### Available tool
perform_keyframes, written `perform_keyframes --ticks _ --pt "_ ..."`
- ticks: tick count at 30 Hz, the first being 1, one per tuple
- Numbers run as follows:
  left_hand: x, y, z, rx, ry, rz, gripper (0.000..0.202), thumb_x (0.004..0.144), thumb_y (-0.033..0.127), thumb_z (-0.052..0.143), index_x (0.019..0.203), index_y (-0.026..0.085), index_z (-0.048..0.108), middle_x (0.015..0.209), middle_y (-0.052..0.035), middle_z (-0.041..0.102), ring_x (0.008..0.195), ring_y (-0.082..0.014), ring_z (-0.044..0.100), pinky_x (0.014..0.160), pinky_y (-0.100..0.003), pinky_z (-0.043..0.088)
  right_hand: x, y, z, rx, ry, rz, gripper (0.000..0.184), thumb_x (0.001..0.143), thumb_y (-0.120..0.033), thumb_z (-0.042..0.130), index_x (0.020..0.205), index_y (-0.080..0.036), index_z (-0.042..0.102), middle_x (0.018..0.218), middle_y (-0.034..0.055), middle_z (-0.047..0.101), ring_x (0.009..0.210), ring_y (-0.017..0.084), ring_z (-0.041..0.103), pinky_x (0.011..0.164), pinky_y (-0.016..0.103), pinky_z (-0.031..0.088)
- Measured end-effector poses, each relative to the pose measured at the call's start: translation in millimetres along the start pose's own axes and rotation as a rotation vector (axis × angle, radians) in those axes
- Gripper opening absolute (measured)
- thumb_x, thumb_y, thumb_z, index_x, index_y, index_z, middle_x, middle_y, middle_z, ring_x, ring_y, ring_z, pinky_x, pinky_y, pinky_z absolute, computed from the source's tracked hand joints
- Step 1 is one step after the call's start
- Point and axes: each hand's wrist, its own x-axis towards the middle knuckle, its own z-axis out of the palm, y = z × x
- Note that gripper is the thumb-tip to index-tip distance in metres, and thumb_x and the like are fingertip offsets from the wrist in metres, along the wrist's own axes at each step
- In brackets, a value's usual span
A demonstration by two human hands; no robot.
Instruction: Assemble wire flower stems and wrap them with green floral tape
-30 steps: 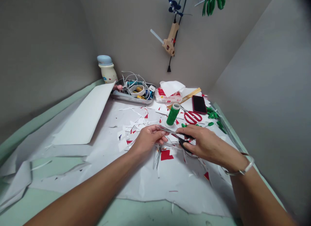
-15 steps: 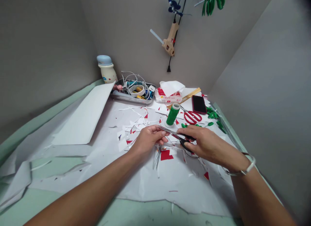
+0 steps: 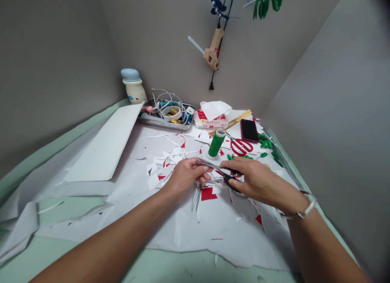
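Note:
My right hand point(image 3: 257, 182) is shut on black-handled scissors point(image 3: 229, 178), whose steel blades point(image 3: 211, 165) point left to my left hand point(image 3: 186, 176). The blade tips reach that hand's fingers. My left hand pinches a bundle of thin silvery strips point(image 3: 196, 197), which hang down from it over the paper. What lies between the fingers and the blades is too small to make out. Just below the scissors lies a red paper scrap point(image 3: 208, 194).
Scraps litter the white paper sheet point(image 3: 128, 193). Farther back stand a green thread spool point(image 3: 217, 143), red-handled scissors point(image 3: 241, 147), a phone point(image 3: 249, 130), green leaf shapes point(image 3: 266, 143), a metal tray of cables and tape point(image 3: 166, 124), and a tissue pack point(image 3: 211, 120).
Both hands have stayed close together, and the scissors have shifted slightly left. The head view has tilted a little.

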Motion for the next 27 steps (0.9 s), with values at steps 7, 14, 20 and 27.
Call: perform_keyframes --ticks 7,14,20,27 --pt "0 -1 -0.2 -0.011 -0.001 -0.005 0.011 0.076 0.020 0.064 0.082 0.011 0.065 0.068 -0.0058 0.067 0.052 -0.0087 0.055 0.055 -0.023 0.044 0 -1 -2 -0.016 -0.011 -0.009 0.035 0.082 -0.019 0.053 0.115 -0.027 0.060 0.089 0.0033 0.066 0.075 0.017 0.058 0.064 0.026 0.041" --pt "0 0 0.1 0.007 -0.001 -0.016 0.011 0.076 0.020 0.065 0.081 0.011 0.065 0.066 -0.0058 0.067 0.052 -0.0089 0.056 0.055 -0.022 0.044 0 -2 -4 -0.010 -0.016 -0.020 0.031 0.081 -0.017 0.052 0.109 -0.027 0.062 0.089 0.0020 0.067 0.076 0.016 0.059 0.064 0.025 0.041" --pt "-1 1 1.2 -0.005 0.015 -0.041 0.011 0.075 0.020 0.066 0.079 0.010 0.064 0.068 -0.0071 0.067 0.052 -0.0085 0.056 0.055 -0.023 0.045 1 4 -2 0.077 -0.021 -0.012 0.032 0.080 -0.015 0.051 0.106 -0.026 0.064 0.096 0.0015 0.069 0.081 0.016 0.062 0.070 0.026 0.045" --pt "0 0 -0.1 -0.093 0.043 -0.020 0.013 0.076 0.021 0.066 0.083 0.010 0.064 0.086 -0.0110 0.068 0.063 -0.0098 0.061 0.056 -0.022 0.045 6 18 3 0.124 0.059 0.186 0.037 0.080 -0.021 0.053 0.116 -0.027 0.060 0.098 0.0022 0.069 0.081 0.018 0.063 0.066 0.027 0.046"
